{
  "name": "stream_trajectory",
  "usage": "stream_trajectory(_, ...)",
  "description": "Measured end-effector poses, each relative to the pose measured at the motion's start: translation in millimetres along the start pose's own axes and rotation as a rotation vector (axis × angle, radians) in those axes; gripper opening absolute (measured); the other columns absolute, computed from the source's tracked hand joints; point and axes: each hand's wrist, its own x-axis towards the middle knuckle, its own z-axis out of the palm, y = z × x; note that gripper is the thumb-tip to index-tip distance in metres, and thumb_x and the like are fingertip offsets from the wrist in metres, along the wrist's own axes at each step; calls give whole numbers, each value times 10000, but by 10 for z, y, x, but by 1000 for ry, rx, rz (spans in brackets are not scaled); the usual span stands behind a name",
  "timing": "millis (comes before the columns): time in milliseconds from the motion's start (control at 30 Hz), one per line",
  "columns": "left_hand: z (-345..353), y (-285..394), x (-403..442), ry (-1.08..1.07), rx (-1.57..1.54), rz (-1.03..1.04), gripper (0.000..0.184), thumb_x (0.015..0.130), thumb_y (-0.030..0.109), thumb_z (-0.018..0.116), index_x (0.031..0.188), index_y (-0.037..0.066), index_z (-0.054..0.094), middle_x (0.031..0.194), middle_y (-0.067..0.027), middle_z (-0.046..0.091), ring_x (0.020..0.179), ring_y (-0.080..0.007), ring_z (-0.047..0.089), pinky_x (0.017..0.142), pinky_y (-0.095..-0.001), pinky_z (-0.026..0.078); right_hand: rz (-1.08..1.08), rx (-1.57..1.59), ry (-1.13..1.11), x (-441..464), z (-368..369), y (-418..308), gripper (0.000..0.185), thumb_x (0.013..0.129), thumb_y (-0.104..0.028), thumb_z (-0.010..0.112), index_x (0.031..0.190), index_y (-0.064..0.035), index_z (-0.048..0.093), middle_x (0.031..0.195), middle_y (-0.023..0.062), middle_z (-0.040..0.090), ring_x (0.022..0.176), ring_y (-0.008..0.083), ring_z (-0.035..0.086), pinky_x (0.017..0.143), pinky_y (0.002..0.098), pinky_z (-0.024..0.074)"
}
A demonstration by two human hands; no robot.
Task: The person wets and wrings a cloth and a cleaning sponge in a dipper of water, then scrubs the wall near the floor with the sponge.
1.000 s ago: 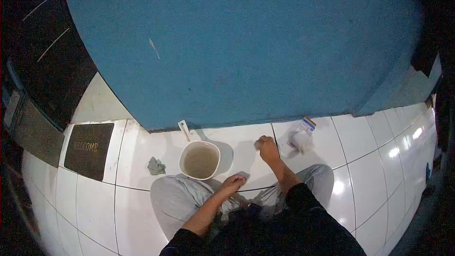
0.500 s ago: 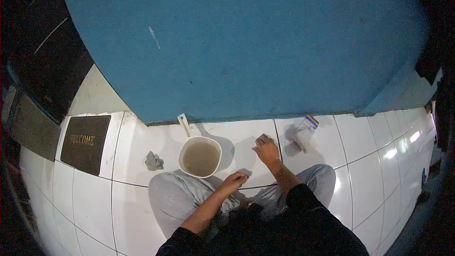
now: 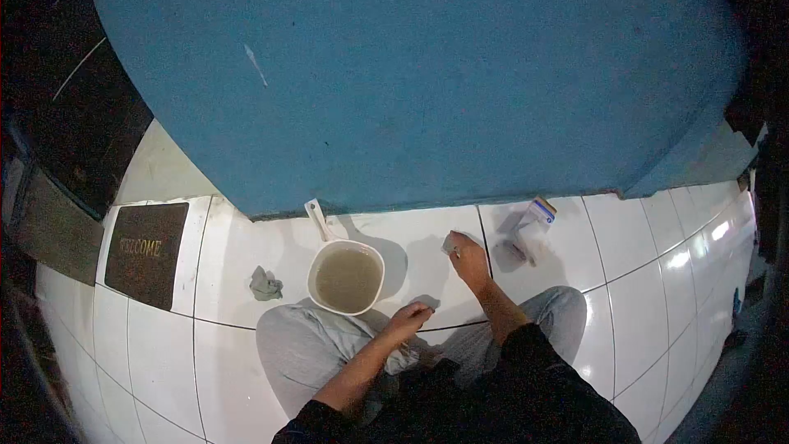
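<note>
My left hand [image 3: 407, 321] is closed above my lap, right of a white dipper [image 3: 346, 277] with cloudy liquid in it; what its fingers hold, if anything, is too small to make out. Farther right, my right hand [image 3: 468, 259] reaches over the white floor tiles with its fingers bent together around something small and pale that I cannot make out. A clear plastic packet with a blue and yellow label [image 3: 538, 218] lies on the floor to the right of that hand. The crumpled grey-green cloth [image 3: 265, 284] rests left of the dipper.
A blue wall [image 3: 444, 82] rises just beyond the dipper and packet. At the far left lies a dark doormat [image 3: 146, 255] reading WELCOME. My crossed legs in grey trousers [image 3: 300, 345] are close below the dipper. Dark objects stand at the right edge.
The fingers of my right hand have shifted and bent over the same patch of floor. My left hand has barely moved. The view has tilted slightly.
</note>
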Motion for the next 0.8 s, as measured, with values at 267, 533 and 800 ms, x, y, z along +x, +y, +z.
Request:
stream_trajectory(267,3,2,-29,-3,-46,50,253,822,284,521,904,48,564,717,11,498,648,-87,438,604,-233,376,-73,-257,2,-13,-33,-136,311,679,-143,607,974,-60,560,1059,118,515,923,279,513,784,354,436)
stream_trajectory(533,36,61,-80,10,24,53,238,823,261,513,921,52,570,733,-3,524,692,-103,466,639,-249,386,38,-232,-117,105,11,-32,229,652,-102,614,876,-56,601,868,104,570,848,263,532,748,354,438)
stream_trajectory(800,14,89,-93,-11,38,105,217,842,220,497,947,44,568,788,-29,539,733,-116,482,668,-258,392,221,678,70,707,256,493,179,650,-100,606,828,-84,613,845,98,580,771,271,562,687,351,461)
